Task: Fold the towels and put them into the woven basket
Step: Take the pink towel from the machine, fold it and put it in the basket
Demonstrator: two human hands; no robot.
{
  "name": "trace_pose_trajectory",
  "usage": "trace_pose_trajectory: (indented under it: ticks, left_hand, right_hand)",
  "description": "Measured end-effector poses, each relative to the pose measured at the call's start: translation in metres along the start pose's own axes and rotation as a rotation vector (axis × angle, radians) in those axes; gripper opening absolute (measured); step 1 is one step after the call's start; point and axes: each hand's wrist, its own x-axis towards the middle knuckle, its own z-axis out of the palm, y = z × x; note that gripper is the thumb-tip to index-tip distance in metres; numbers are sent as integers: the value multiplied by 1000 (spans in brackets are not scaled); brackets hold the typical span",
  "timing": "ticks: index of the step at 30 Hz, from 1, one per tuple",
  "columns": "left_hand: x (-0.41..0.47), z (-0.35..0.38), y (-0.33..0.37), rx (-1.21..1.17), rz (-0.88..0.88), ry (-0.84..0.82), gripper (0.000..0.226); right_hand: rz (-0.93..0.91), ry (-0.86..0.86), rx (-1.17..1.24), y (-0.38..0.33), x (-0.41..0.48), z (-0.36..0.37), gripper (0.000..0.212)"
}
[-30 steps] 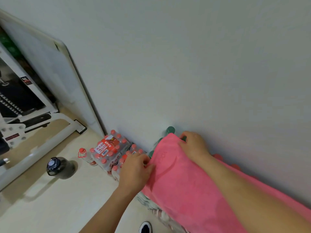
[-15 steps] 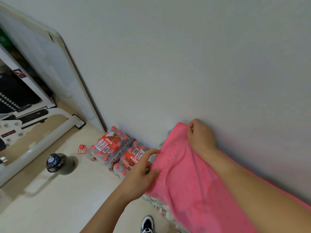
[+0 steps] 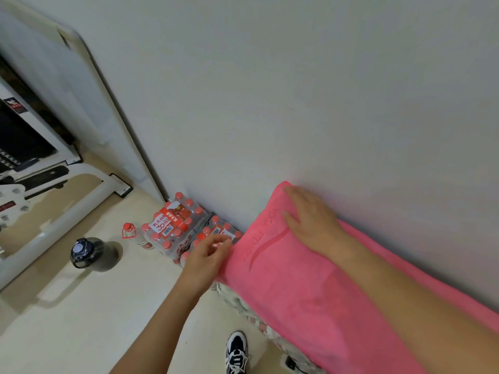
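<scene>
Since half a second ago the right hand (image 3: 310,225) has let go of the far corner it was pinching and now lies flat, fingers straight, pressing the towel (image 3: 291,292) down. The left hand (image 3: 208,256) sits at the near corner with fingers curled at the edge, but I cannot tell whether it actually pinches the cloth.

The pink towel is spread on a low patterned surface just beside the wall (image 3: 297,103), under the right hand and to the right of the left one. The basket is not in view.

Folding looks barely begun; this seems the smoothing-out stage. To do it well, keep the right palm as an anchor, draw the left corner taut so the short end lies square, then bring end to end.

Its long axis runs along the wall, from the short end under the right fingers back beneath the right forearm and out of view. Embossed lettering runs across that end, just left of the right hand.
</scene>
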Motion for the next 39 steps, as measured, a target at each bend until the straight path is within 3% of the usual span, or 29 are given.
trace_pose_trajectory:
  ticks: [5, 7, 9, 14, 18, 26, 32, 36, 39]
  left_hand:
    - [-14, -10, -22, -127, -148, -138, 34]
    - [-21, -11, -23, -217, -179, -149, 37]
    - [-25, -8, -25, -237, -168, -101, 36]
    - [-32, 10, -8, 69, 51, 145, 28]
    - [-45, 33, 10, 253, 241, 186, 29]
    - [-97, 138, 57, 163, 439, -102, 29]
    - [-166, 242, 75, 129, 571, -378, 35]
    - [-194, 311, 57, 177, 570, -557, 34]
    - [-199, 339, 27, 328, 582, -568, 41]
  right_hand:
    - [-40, -185, -18, -5, -52, 0, 60]
    - [-55, -158, -8, -9, -75, 6, 68]
    - [-64, -103, 4, -6, -96, 18, 63]
    - [148, 4, 93, 22, -151, 27, 61]
    - [348, 72, 137, 68, -210, 21, 51]
    - [479, 182, 160, 129, -300, 21, 48]
    - [815, 254, 254, 158, -379, 21, 64]
    - [957, 212, 516, 173, -414, 31, 74]
    - [981, 186, 742, 180, -428, 36, 56]
